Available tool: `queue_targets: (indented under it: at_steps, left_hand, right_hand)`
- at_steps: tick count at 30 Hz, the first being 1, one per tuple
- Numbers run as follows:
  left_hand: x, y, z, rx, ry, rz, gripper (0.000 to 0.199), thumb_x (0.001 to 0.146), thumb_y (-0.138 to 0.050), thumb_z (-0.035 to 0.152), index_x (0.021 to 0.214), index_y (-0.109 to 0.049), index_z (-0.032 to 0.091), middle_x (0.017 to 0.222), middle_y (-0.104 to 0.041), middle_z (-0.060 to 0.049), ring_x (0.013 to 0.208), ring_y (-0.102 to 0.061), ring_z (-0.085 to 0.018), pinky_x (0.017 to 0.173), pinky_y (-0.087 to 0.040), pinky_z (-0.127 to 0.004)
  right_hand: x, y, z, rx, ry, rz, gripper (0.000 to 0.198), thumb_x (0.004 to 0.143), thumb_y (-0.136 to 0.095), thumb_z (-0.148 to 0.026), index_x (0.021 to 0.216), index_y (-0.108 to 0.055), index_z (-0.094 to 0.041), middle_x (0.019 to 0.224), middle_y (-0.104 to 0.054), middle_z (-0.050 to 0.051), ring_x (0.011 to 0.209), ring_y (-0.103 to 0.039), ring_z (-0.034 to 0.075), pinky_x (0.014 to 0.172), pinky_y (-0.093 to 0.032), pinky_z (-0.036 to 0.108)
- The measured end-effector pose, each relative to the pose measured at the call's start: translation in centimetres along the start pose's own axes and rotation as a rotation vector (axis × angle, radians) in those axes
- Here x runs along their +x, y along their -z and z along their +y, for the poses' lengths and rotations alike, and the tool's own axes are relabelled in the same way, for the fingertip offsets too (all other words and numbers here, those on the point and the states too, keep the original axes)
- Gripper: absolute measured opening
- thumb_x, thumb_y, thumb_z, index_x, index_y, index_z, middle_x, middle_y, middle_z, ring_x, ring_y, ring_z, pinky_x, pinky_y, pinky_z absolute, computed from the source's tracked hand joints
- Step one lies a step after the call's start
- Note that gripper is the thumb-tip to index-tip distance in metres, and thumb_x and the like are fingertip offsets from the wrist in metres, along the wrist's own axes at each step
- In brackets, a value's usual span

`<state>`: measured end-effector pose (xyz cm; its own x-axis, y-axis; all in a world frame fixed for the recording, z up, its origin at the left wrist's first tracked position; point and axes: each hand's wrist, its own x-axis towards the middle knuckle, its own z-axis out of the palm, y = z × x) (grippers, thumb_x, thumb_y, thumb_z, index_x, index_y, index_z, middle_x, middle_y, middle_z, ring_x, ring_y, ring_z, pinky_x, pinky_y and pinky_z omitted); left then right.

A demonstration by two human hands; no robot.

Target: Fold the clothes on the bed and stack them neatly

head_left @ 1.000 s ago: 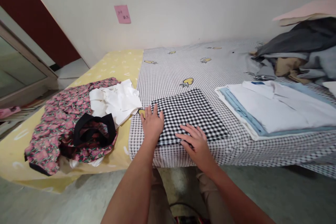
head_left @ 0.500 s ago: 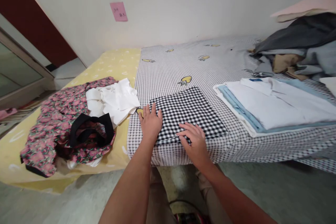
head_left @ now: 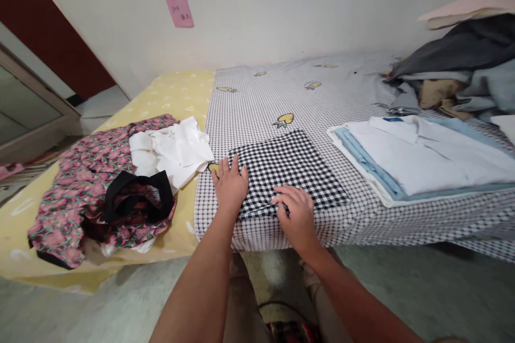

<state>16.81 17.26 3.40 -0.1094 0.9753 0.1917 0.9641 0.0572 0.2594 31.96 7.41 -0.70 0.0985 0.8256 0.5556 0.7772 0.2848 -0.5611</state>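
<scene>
A black-and-white gingham cloth [head_left: 289, 163] lies folded into a flat rectangle near the front edge of the bed. My left hand [head_left: 231, 186] rests open at its left edge, fingers spread, partly on the cloth and partly on the bedspread. Over the cloth's front edge is my right hand [head_left: 296, 214], its fingers loosely bent and apart, the thumb close to the index finger. Both hands touch the cloth, and neither grips it visibly. The cloth's front left corner is partly hidden by my left hand and wrist.
Left, on yellow bedding [head_left: 181, 86], lie a pink floral garment [head_left: 80, 187] with a black band and a crumpled white cloth [head_left: 177, 147]. Right, a white shirt [head_left: 426, 161] tops folded clothes on the checked bedspread [head_left: 257, 107]. Behind it sits a heap of dark clothes [head_left: 462, 48].
My right thumb has drawn in closer to the index finger. My left hand stays in place on the cloth. The whole view has shifted slightly.
</scene>
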Motion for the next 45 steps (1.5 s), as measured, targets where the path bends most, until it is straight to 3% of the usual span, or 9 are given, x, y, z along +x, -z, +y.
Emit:
queue_targets:
  at_steps: [8,12,18,22,28,32,36,40,45]
  left_hand:
    - [0.0,0.1,0.1,0.005,0.006,-0.008,0.061,0.101,-0.028,0.046,0.156,-0.039,0.023,0.164,-0.038,-0.014,0.154,-0.029,-0.03,0.127,-0.021,-0.055]
    - [0.1,0.0,0.1,0.001,0.007,-0.008,0.061,0.101,-0.027,0.046,0.156,-0.039,0.023,0.164,-0.039,-0.014,0.154,-0.029,-0.029,0.127,-0.021,-0.055]
    - [0.2,0.1,0.1,0.001,0.015,-0.025,0.061,0.101,-0.026,0.046,0.156,-0.038,0.023,0.164,-0.039,-0.013,0.154,-0.029,-0.028,0.127,-0.021,-0.054]
    - [0.1,0.1,0.1,0.008,0.007,-0.008,0.06,0.102,-0.027,0.045,0.156,-0.038,0.023,0.164,-0.039,-0.013,0.154,-0.03,-0.029,0.127,-0.021,-0.054]
    - [-0.1,0.3,0.1,0.009,0.002,-0.002,0.06,0.102,-0.027,0.045,0.156,-0.039,0.022,0.164,-0.039,-0.014,0.154,-0.03,-0.029,0.126,-0.021,-0.055]
    - [0.0,0.4,-0.1,-0.003,0.003,-0.037,0.06,0.102,-0.028,0.045,0.157,-0.036,0.021,0.164,-0.037,-0.014,0.155,-0.028,-0.03,0.127,-0.019,-0.055]
    - [0.1,0.5,-0.5,-0.018,0.006,-0.058,0.06,0.103,-0.029,0.046,0.158,-0.036,0.023,0.165,-0.036,-0.015,0.155,-0.027,-0.03,0.126,-0.019,-0.056]
    - [-0.9,0.7,-1.7,-0.015,-0.026,-0.057,0.06,0.102,-0.03,0.047,0.157,-0.037,0.023,0.165,-0.037,-0.014,0.155,-0.028,-0.029,0.126,-0.02,-0.056]
    - [-5.3,-0.1,-4.5,-0.045,-0.13,-0.058,0.056,0.103,-0.03,0.042,0.156,-0.038,0.025,0.164,-0.04,-0.011,0.155,-0.028,-0.028,0.126,-0.019,-0.059]
  right_hand:
    - [0.2,0.0,0.2,0.055,-0.041,-0.002,0.035,0.083,-0.039,-0.01,0.069,-0.066,-0.028,0.115,-0.076,-0.001,0.118,-0.063,0.024,0.11,-0.036,0.052]
    - [0.0,0.7,0.9,0.109,-0.015,-0.072,0.04,0.089,-0.034,-0.012,0.094,-0.07,-0.029,0.123,-0.074,0.001,0.127,-0.06,0.023,0.116,-0.031,0.053]
    - [-0.1,2.0,2.0,0.148,0.018,-0.191,0.037,0.101,-0.038,-0.031,0.128,-0.063,-0.029,0.135,-0.069,0.005,0.134,-0.056,0.023,0.119,-0.034,0.052]
    - [-0.3,1.7,1.9,0.023,0.089,-0.212,0.034,0.104,-0.04,-0.036,0.124,-0.067,-0.031,0.139,-0.066,0.003,0.137,-0.053,0.025,0.119,-0.031,0.056]
    - [-1.7,1.2,1.4,-0.271,0.247,-0.234,0.041,0.105,-0.042,-0.035,0.143,-0.057,-0.038,0.156,-0.051,0.002,0.148,-0.037,0.03,0.12,-0.025,0.059]
    - [-2.5,1.6,2.4,-0.357,0.292,-0.189,0.043,0.104,-0.045,-0.037,0.147,-0.053,-0.038,0.157,-0.049,0.001,0.149,-0.036,0.03,0.122,-0.02,0.058]
    - [-2.8,3.1,4.9,-0.442,0.225,-0.109,0.044,0.102,-0.048,-0.04,0.146,-0.053,-0.036,0.154,-0.053,0.001,0.147,-0.039,0.032,0.122,-0.015,0.061]
    - [-3.1,5.4,8.2,-0.488,0.053,-0.046,0.046,0.102,-0.046,-0.039,0.147,-0.053,-0.033,0.155,-0.052,0.004,0.147,-0.039,0.033,0.121,-0.019,0.062]
    - [-2.9,7.9,10.8,-0.25,-0.151,0.018,0.043,0.098,-0.046,-0.044,0.135,-0.064,-0.03,0.15,-0.058,0.007,0.145,-0.042,0.033,0.119,-0.024,0.063]
